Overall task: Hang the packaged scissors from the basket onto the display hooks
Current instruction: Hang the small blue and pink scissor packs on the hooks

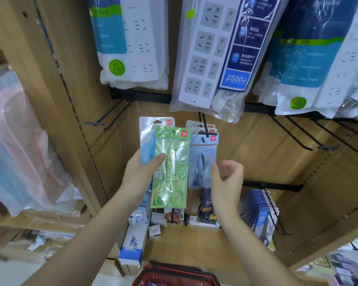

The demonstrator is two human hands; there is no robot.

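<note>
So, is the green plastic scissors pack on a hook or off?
Off: the left hand grips the green plastic scissors pack, thumb across its front; no hook through its top hole.

Wooden display panel (256, 141) with black hooks (291, 133), blue scissors packs (204, 157) on one, power strips (211, 54) above.

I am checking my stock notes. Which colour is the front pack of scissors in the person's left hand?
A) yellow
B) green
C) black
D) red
B: the left hand grips a green pack at the front, its thumb across it, with a blue pack behind.
</note>
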